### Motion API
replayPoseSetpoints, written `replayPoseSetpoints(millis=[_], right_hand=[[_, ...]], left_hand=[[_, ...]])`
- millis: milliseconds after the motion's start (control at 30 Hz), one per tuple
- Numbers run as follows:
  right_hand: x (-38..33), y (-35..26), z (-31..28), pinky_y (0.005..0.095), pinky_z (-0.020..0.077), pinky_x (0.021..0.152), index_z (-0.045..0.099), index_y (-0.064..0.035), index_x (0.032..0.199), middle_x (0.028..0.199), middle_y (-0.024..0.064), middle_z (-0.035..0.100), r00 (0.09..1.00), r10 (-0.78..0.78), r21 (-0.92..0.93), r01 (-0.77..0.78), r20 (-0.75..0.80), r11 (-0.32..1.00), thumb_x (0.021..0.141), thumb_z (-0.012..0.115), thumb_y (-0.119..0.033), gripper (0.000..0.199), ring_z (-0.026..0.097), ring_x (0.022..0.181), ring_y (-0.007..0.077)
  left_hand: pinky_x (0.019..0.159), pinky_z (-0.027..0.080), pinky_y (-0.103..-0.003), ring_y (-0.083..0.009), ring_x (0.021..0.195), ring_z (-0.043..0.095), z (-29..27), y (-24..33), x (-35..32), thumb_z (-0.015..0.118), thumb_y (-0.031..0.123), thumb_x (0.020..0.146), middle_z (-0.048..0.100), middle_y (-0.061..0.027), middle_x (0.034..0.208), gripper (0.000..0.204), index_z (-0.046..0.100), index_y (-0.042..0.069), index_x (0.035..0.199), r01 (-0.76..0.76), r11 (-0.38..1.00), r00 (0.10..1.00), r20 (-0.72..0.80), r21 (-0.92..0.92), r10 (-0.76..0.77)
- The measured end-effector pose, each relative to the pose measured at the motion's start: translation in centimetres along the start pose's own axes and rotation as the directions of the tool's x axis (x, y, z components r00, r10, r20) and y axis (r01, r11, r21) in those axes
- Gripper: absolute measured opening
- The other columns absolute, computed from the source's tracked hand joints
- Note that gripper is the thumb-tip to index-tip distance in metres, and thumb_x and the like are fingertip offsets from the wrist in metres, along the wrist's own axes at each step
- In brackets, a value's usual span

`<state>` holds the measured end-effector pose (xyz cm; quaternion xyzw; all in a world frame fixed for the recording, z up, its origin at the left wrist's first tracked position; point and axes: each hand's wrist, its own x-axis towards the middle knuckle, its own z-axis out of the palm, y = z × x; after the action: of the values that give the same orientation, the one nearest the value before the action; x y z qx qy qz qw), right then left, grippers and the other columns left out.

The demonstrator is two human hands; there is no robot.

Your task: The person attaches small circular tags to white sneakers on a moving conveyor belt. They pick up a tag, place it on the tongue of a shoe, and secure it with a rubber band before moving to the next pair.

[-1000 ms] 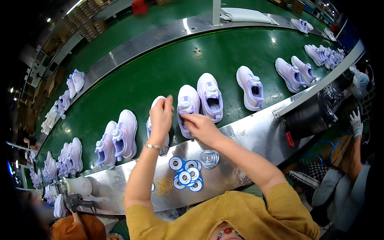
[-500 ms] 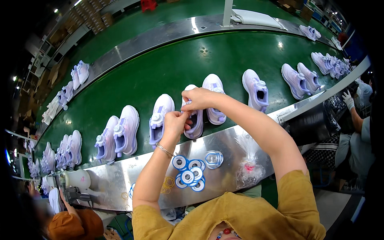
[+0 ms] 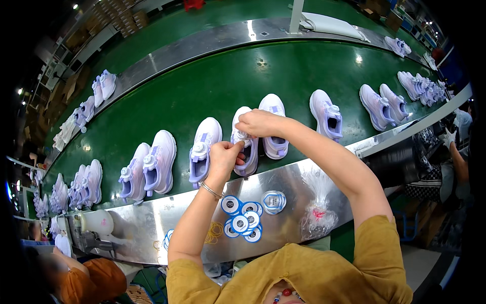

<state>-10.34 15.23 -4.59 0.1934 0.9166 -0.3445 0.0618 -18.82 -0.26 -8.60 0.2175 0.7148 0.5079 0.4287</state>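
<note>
A white and lilac sneaker (image 3: 247, 165) stands on the green belt in front of me, toe pointing away. My left hand (image 3: 225, 156) is closed at the near left of its opening, thumb and fingers pinched together near the tongue. Over the laces, my right hand (image 3: 260, 123) is also closed, fingers bent down and covering the middle of the shoe. What either pinch holds is hidden or too small to make out. A matching sneaker (image 3: 274, 106) stands just right of it, partly behind my right forearm. Left of my hands is another sneaker (image 3: 207, 133) with a round dial on its tongue.
Round blue-and-white tags (image 3: 239, 223) lie heaped on the metal ledge (image 3: 283, 235), beside a smaller tag stack (image 3: 273, 202), yellow rubber bands (image 3: 214, 230) and a clear plastic bag (image 3: 319, 218). More sneakers (image 3: 161, 157) line the belt both ways. Co-workers sit at either side.
My right hand has shifted slightly up and away from my left, so the fingertips are a little farther apart. The co-worker's gloved hand at the right has moved.
</note>
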Motion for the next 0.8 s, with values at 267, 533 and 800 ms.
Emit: replayPoseSetpoints(millis=[267,533,800], right_hand=[[-1.1,1.5,1.8,0.0395,0.0497,0.069,0.066,-0.0011,0.102,0.082,0.0168,0.066,0.972,-0.172,0.030,0.178,-0.158,0.983,0.081,0.063,-0.018,0.027,0.065,0.077,0.0292],[-0.5,1.2,2.4,0.0385,0.0489,0.073,0.067,-0.0022,0.107,0.091,0.0175,0.064,0.960,-0.240,0.023,0.246,-0.147,0.969,0.081,0.067,-0.017,0.030,0.063,0.083,0.0320],[-0.7,0.1,3.8,0.0426,0.0499,0.079,0.067,-0.0008,0.093,0.091,0.0211,0.065,0.951,-0.220,-0.102,0.202,-0.216,0.974,0.084,0.060,-0.021,0.024,0.063,0.089,0.0377]], left_hand=[[0.034,0.032,-0.020,-0.0097,0.043,0.056,-1.1,-0.1,-0.4,0.070,0.022,0.085,0.064,-0.0089,0.063,0.027,0.061,0.000,0.073,0.002,1.000,1.000,-0.010,0.021,-0.002],[0.041,0.045,-0.024,-0.0130,0.044,0.056,-1.6,-0.2,-0.5,0.070,0.016,0.084,0.063,-0.0111,0.063,0.025,0.061,-0.004,0.072,-0.028,0.999,1.000,-0.012,-0.025,0.028],[0.039,0.041,-0.023,-0.0120,0.045,0.057,-1.8,-0.4,-0.6,0.070,0.023,0.085,0.063,-0.0103,0.063,0.029,0.061,-0.003,0.074,-0.041,0.999,0.999,0.004,-0.008,0.041]])
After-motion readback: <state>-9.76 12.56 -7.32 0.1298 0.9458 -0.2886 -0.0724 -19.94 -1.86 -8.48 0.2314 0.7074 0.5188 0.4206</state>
